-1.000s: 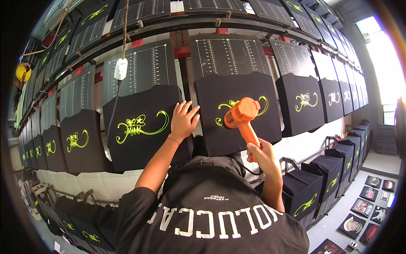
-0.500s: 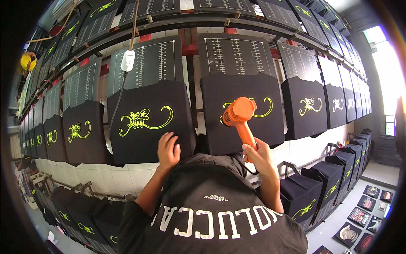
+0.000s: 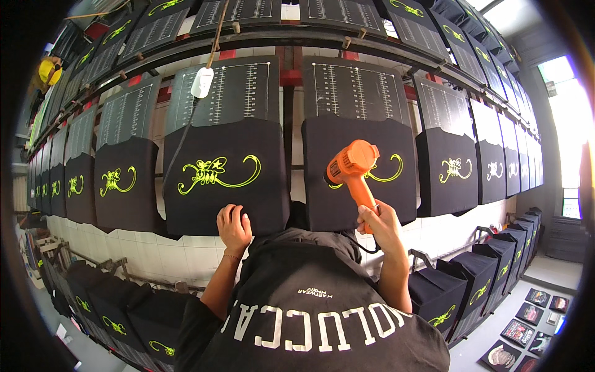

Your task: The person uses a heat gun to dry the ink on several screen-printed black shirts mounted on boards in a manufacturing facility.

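Observation:
My right hand [image 3: 383, 227] is wrapped round the handle of an orange heat gun [image 3: 353, 162]. The gun's dark nozzle points down and left, over a black cloth piece [image 3: 322, 204] stretched on a board, and the gun hides part of its neon-yellow print [image 3: 392, 167]. To the left, another black cloth piece [image 3: 260, 201] bears a similar line-drawn print [image 3: 214, 170] in full view. At that piece's lower edge rests my left hand [image 3: 234, 229], fingers loosely bent and holding nothing.
Rows of dark boards with ruled scales [image 3: 232, 87] and printed black cloth run left and right. A cord with a white plug block [image 3: 202, 82] hangs before me. Behind me stand more covered boards [image 3: 437, 288]. Someone in a yellow top [image 3: 49, 73] is at far left.
The view has shifted slightly. My left hand has moved left and a little toward me along the cloth's lower edge. The heat gun stays over the same print, its nozzle turned slightly downward.

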Available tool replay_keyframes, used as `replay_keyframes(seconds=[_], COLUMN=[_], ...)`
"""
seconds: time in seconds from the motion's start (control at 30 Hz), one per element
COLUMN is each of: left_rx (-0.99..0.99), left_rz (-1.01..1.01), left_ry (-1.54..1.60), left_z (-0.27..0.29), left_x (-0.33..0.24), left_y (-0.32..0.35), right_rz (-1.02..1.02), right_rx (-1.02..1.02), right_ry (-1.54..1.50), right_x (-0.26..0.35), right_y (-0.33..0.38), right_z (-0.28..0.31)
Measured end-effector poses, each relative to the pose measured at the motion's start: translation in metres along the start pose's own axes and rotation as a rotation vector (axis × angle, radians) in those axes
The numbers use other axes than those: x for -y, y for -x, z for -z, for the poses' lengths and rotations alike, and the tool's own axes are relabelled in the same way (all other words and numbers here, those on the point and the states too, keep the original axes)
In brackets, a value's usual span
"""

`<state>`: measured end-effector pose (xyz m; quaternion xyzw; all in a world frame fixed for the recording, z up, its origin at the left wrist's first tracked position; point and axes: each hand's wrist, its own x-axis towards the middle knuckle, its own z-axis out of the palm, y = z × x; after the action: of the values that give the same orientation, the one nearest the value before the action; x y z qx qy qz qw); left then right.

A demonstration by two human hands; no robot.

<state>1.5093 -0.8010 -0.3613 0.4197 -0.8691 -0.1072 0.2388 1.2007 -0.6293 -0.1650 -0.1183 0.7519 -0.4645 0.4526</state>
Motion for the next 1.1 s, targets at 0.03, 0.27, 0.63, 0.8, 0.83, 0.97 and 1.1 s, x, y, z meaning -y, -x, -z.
replay_keyframes(seconds=[0.03, 0.27, 0.63, 0.8, 0.83, 0.97, 1.1], left_rx=[0.002, -0.009, -0.014, -0.02, -0.021, -0.037, -0.041], left_rz=[-0.002, -0.008, -0.007, -0.005, -0.002, -0.007, 0.038], left_ry=[-0.001, 0.0, -0.019, -0.018, -0.018, -0.013, 0.019], left_z=[0.0, 0.001, 0.0, 0.001, 0.001, 0.002, 0.006], left_x=[0.0, -0.001, 0.0, -0.001, -0.002, -0.003, -0.006], left_y=[-0.001, -0.001, -0.002, -0.001, -0.001, 0.001, 0.0], right_rz=[-0.004, -0.003, -0.029, -0.042, -0.039, -0.025, -0.005], right_rx=[-0.006, 0.002, 0.017, 0.016, 0.001, -0.022, 0.029], right_ry=[-0.012, 0.041, 0.049, 0.107, 0.124, 0.147, 0.045], right_x=[0.0, 0.002, 0.001, -0.001, -0.002, -0.011, -0.015], right_y=[0.0, 0.002, 0.014, 0.019, 0.019, 0.021, 0.013], right_z=[0.0, -0.001, 0.002, 0.008, 0.009, 0.013, 0.016])
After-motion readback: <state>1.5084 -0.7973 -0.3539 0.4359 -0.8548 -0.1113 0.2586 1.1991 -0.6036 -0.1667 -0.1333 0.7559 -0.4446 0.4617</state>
